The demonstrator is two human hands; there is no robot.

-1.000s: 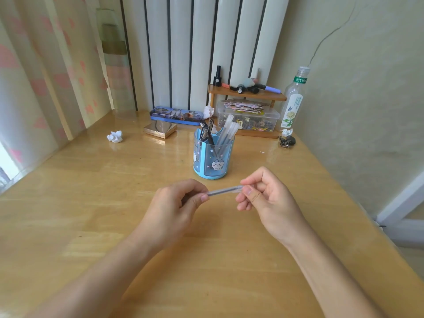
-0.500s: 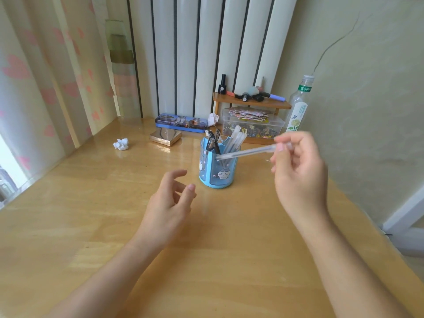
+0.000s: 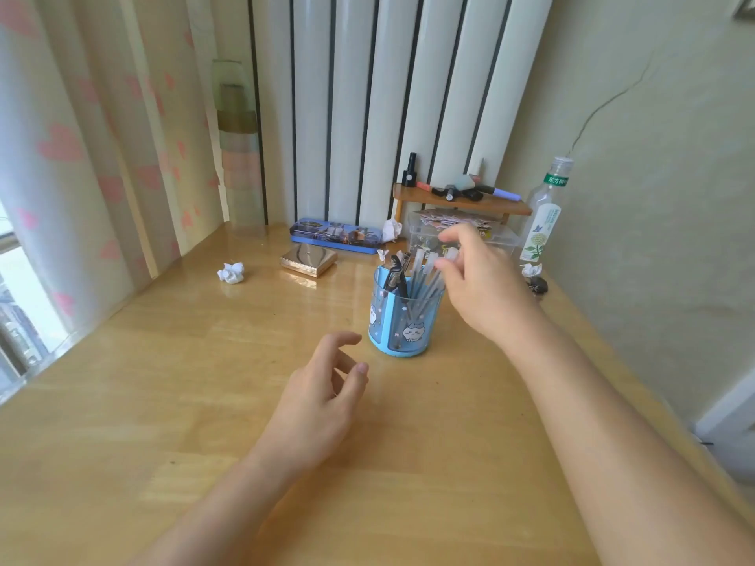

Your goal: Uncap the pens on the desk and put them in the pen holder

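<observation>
A blue pen holder (image 3: 380, 316) with cat pictures stands mid-desk, holding several clear pens (image 3: 417, 279) and a dark clip. My right hand (image 3: 482, 288) hovers over the holder's right side. Its thumb and forefinger pinch the top end of a clear pen (image 3: 436, 281) that leans inside the holder. My left hand (image 3: 322, 394) hangs just above the desk in front of the holder, fingers loosely apart and holding nothing. I see no loose pen or cap on the desk.
Behind the holder lie a blue pencil tin (image 3: 335, 234), a gold box (image 3: 308, 259) and crumpled paper (image 3: 231, 272). A wooden shelf (image 3: 461, 204) over a clear plastic box (image 3: 504, 239) and a bottle (image 3: 545, 214) stand at the back right, against the wall.
Both hands held the pen a second ago. My left hand let go and opened, and my right hand carried the pen up and lowered it into the holder.
</observation>
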